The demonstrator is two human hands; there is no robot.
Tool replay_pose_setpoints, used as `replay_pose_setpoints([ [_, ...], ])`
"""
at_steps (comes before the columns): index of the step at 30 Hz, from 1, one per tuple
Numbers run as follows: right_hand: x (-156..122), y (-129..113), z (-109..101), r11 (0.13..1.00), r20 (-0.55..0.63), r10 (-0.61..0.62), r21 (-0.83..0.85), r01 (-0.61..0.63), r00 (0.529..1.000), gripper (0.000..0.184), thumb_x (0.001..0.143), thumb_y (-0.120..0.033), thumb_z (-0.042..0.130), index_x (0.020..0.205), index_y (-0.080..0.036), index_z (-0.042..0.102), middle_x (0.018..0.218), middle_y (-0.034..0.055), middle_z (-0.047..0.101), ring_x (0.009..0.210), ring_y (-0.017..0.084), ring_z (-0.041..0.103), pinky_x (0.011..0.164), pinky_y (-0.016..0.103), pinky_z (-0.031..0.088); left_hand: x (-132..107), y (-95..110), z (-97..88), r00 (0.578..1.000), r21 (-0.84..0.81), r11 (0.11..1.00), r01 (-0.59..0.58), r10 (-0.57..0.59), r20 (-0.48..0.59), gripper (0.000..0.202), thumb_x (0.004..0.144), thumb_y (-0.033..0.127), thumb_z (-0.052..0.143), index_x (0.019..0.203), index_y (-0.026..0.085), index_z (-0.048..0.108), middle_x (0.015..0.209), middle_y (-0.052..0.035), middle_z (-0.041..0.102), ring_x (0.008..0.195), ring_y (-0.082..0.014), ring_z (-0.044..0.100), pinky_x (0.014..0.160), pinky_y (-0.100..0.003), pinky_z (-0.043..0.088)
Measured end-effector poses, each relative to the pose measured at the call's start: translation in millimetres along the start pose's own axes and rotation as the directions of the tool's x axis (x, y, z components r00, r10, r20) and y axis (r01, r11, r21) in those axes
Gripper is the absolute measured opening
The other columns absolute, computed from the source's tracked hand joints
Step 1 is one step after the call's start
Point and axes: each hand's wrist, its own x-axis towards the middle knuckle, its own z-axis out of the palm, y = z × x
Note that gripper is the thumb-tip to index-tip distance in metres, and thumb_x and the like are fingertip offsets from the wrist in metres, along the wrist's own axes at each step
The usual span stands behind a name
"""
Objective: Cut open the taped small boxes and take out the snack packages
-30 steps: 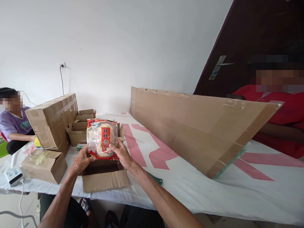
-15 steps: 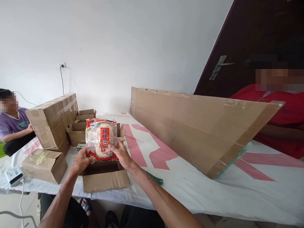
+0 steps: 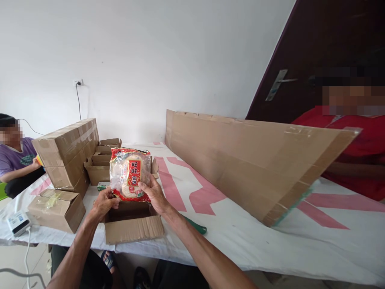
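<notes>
Snack packet (image 3: 126, 168) found grasped two-handed: left hand (image 3: 105, 204) at its seven o'clock corner, right hand (image 3: 155, 195) at four o'clock; bulk lies toward twelve.

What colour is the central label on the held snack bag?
The label is mostly red; it shows best in the head view.

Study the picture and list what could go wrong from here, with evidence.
1. The snack packet could slip, since the left hand and right hand grip its lower part over the open box.
2. Squeezing harder might crack the round pieces visible inside it.
3. The white device sits near the edge of the table with its cable hanging down, so a snag might pull it off.
</notes>
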Motion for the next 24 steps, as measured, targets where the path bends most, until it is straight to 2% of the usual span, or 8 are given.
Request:
replay_pose_setpoints([
  [5,-0.6,-1.4,1.3,1.000,0.021,0.015,-0.016,-0.014,1.000,0.079,0.074,-0.054,0.094,0.143,-0.032,0.062,0.131,0.0051,0.079,0.118,0.030,0.075,0.105,0.049,0.062,5.9,-9.1,-6.3,0.999,0.147,0.988,-0.035,0.032,0.028,0.026,0.063,0.027,0.080,0.085,0.017,0.071,0.054,0.0054,0.060,0.048,-0.0113,0.055,0.050,-0.022,0.044],
  [10,-2.7,-4.6,5.1,0.998,0.031,0.003,-0.059,-0.001,1.000,0.080,0.074,-0.053,0.093,0.144,-0.032,0.060,0.134,0.0051,0.078,0.122,0.031,0.074,0.106,0.049,0.062,9.9,-13.4,-11.8,0.999,0.279,0.959,-0.047,0.042,0.022,0.016,0.063,0.023,0.076,0.076,0.018,0.068,0.055,0.0063,0.058,0.048,-0.0114,0.053,0.049,-0.022,0.040],
  [15,-7.3,-4.1,5.4,0.994,0.024,0.005,-0.113,-0.002,1.000,0.076,0.076,-0.052,0.092,0.142,-0.031,0.061,0.134,0.0052,0.078,0.126,0.031,0.072,0.111,0.050,0.058,9.6,-13.1,-11.5,0.999,0.408,0.913,-0.026,0.043,-0.033,0.016,0.064,0.019,0.074,0.080,0.019,0.070,0.060,0.0064,0.061,0.053,-0.0124,0.054,0.050,-0.021,0.038],
  [19,-7.3,-3.0,3.1,0.995,0.005,-0.004,-0.100,0.004,1.000,0.071,0.076,-0.054,0.091,0.138,-0.031,0.064,0.132,0.0054,0.079,0.125,0.031,0.072,0.110,0.051,0.058,7.8,-10.5,-10.2,0.999,0.302,0.953,-0.034,0.043,-0.021,0.018,0.064,0.022,0.077,0.080,0.019,0.071,0.061,0.0059,0.062,0.053,-0.0124,0.055,0.050,-0.021,0.041],
  [24,-3.8,-2.2,1.9,0.999,-0.001,-0.013,-0.043,0.013,1.000,0.066,0.077,-0.055,0.091,0.134,-0.032,0.066,0.129,0.0044,0.080,0.121,0.031,0.073,0.107,0.049,0.060,6.9,-2.3,-7.1,1.000,0.141,0.990,-0.008,0.009,-0.004,0.026,0.060,0.025,0.081,0.082,0.018,0.071,0.065,0.0019,0.068,0.058,-0.0154,0.063,0.056,-0.025,0.052],
])
